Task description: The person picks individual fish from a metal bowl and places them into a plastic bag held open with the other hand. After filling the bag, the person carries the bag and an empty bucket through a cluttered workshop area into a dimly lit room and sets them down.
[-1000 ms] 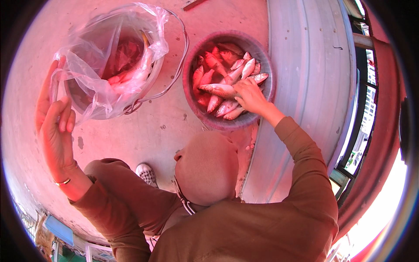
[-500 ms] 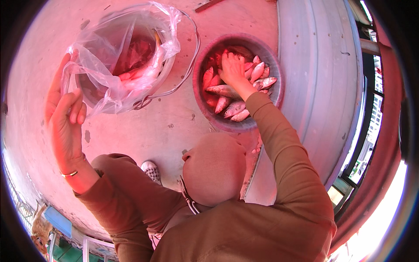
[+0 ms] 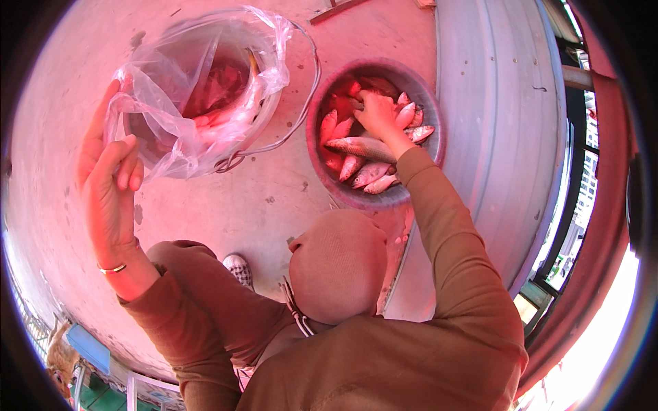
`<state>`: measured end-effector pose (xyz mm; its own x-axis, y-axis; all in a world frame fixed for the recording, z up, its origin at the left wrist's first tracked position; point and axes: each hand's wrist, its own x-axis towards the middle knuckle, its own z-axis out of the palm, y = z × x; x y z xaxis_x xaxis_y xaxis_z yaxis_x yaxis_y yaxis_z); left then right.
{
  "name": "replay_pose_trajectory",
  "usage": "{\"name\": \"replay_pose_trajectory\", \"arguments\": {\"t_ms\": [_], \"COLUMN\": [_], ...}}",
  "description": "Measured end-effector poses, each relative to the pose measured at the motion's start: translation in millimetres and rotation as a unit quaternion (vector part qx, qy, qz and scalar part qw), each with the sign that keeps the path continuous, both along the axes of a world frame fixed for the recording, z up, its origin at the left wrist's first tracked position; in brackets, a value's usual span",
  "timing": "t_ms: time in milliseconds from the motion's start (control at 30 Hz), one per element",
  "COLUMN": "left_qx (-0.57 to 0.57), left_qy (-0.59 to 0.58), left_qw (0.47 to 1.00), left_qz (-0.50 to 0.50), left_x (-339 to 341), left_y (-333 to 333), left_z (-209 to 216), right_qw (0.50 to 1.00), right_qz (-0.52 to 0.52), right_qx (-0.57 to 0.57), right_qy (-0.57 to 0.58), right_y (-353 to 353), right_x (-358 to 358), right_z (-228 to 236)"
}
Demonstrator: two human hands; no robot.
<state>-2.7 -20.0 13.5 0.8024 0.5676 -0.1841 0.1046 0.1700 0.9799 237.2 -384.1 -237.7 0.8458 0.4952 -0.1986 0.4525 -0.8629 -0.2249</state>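
Note:
My left hand (image 3: 113, 161) grips the rim of a clear plastic bag (image 3: 154, 96), its fingers behind the film and the thumb in front. The bag lines a bucket (image 3: 266, 113) with a wire handle, and a long pale fish (image 3: 240, 103) with a yellowish tail lies inside. To the right stands a round tub (image 3: 317, 161) with several small silvery fish (image 3: 363, 146) in it. My right hand (image 3: 377, 115) reaches into the tub's far part, fingers curled downward among the fish. What those fingers close on is hidden.
A grey corrugated metal sheet (image 3: 493, 151) rises right of the tub. A dark bar (image 3: 336, 10) lies on the floor at the far side. My shoe (image 3: 238, 268) is nearer, left of centre. At the lower left are a brown animal (image 3: 62, 353) and a blue panel (image 3: 89, 348).
My right hand has shifted slightly right and nearer in the tub, and its fingers have curled in. My left hand keeps its hold on the bag. The whole view has shifted a little.

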Motion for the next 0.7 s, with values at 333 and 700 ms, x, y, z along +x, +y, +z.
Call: {"name": "replay_pose_trajectory", "arguments": {"t_ms": [333,700], "left_qx": [-0.012,-0.037], "left_qy": [-0.003,-0.019], "left_qw": [1.0,0.999], "left_qz": [-0.001,-0.009], "left_x": [5.4,4.2], "left_y": [-0.4,3.5], "left_z": [-0.2,4.0], "right_qw": [0.813,0.825], "right_qz": [-0.222,-0.198], "right_qx": [0.321,0.328], "right_qy": [0.433,0.416], "right_y": [-28.0,-29.8], "right_x": [44.0,37.7], "right_z": [44.4,82.6]}}
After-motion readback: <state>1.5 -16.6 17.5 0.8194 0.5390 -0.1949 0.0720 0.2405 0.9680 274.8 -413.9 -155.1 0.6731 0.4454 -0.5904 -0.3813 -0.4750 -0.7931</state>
